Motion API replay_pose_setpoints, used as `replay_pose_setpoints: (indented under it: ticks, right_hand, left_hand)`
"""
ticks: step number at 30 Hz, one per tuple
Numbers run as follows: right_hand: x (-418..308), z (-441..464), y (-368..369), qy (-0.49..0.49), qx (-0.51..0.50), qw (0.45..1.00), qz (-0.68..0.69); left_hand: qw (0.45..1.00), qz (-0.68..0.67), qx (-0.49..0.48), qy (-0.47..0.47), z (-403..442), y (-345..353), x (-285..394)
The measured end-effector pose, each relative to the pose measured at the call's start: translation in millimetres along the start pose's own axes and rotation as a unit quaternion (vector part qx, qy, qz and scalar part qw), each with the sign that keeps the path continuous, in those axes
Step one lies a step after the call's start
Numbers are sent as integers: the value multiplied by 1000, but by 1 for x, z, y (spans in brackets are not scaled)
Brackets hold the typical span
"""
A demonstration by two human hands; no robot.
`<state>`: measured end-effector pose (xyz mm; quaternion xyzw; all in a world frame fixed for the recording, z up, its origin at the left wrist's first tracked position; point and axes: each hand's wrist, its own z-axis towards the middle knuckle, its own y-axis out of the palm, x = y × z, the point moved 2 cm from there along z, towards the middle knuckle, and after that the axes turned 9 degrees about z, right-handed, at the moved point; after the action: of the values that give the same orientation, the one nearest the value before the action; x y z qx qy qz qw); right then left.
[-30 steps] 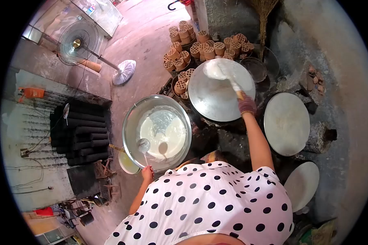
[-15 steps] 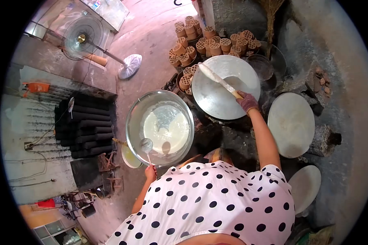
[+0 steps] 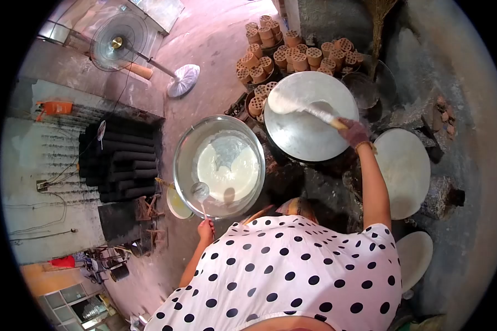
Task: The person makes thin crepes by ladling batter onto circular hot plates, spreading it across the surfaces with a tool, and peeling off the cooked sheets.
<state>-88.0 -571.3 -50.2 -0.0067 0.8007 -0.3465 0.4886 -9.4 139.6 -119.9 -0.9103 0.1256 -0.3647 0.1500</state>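
Observation:
My left hand [image 3: 206, 228] is closed around the handle of a ladle [image 3: 200, 191], whose bowl hangs over the near left part of a wide metal basin [image 3: 178, 160]. White batter [image 3: 243, 168] lies in the basin. My right hand [image 3: 354, 134], in a dark reddish glove, grips a stick-like tool [image 3: 320, 113] with a wooden handle and a whitish far part. That tool reaches over a round, flat, pale griddle-like surface [image 3: 298, 140]. At its far left a whitish patch [image 3: 284, 102] shows; whether this is the tool's blurred end or batter, I cannot make out.
Perforated clay-coloured cylinders [image 3: 298, 62] stand behind the round surface. Two pale round discs [image 3: 401, 174] lie on my right. A yellowish container [image 3: 178, 205] sits left of the basin. Farther left are stacked black cylinders [image 3: 127, 160] and a standing fan [image 3: 117, 43].
My right hand has moved slightly right and the tool's whitish end has swung across the far left of the round surface. The left hand and ladle stay nearly where they were; the view shifted slightly.

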Motion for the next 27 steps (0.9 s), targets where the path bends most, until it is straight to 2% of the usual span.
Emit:
replay_pose_setpoints:
  ticks: [1,2,3,5,7,9,10,11,13,14,15,17,19,21,23,25,26,27]
  right_hand:
    - [1,3,-3,69,10,997,26]
    - [0,8,-1,67,86,992,-71]
    - [3,12,4,68,83,992,-70]
    - [-14,11,13,-3,23,997,-79]
    - [-6,-3,13,17,-25,990,-137]
    - [22,-6,3,-88,-77,982,-150]
    - [31,-5,-5,-122,-72,987,-79]
    - [20,-7,-7,-120,-78,987,-77]
    - [0,2,-16,-30,12,994,-103]
    - [-8,5,-11,-73,45,988,-132]
    - [-5,4,-6,-71,44,988,-130]
    - [-6,0,8,-115,-46,978,-170]
    - [2,-22,-4,-126,-66,978,-152]
    - [18,-26,-19,-138,-131,974,-120]
    - [12,-20,-13,-156,-99,969,-165]
    - [-1,-13,-10,-78,12,989,-124]
    - [2,-4,6,-151,15,970,-189]
    - [13,-9,12,-148,20,971,-189]
  left_hand:
    - [1000,4,3,-3,-3,-2,-2]
    - [1000,17,7,-5,-4,-1,-5]
    - [1000,28,10,-5,-5,2,-6]
    - [999,35,26,-24,-16,4,1]
    - [999,16,25,-23,-26,10,1]
    - [1000,-12,18,-15,-24,13,-11]
    - [1000,-11,17,-13,-26,13,-14]
    - [1000,-5,15,-11,-28,11,-14]
    - [1000,1,22,-21,-31,13,-18]
    - [999,3,24,-27,-31,14,-21]
    - [999,4,27,-34,-32,14,-24]
    - [999,16,31,-35,-39,16,-20]
    - [999,8,32,-16,-48,19,-20]
    - [999,3,29,-18,-50,21,-22]
    - [999,12,26,-20,-53,15,-22]
    - [999,44,15,-26,-48,16,-22]
    - [998,65,11,-15,-44,15,-22]
    - [998,67,8,-12,-40,10,-21]
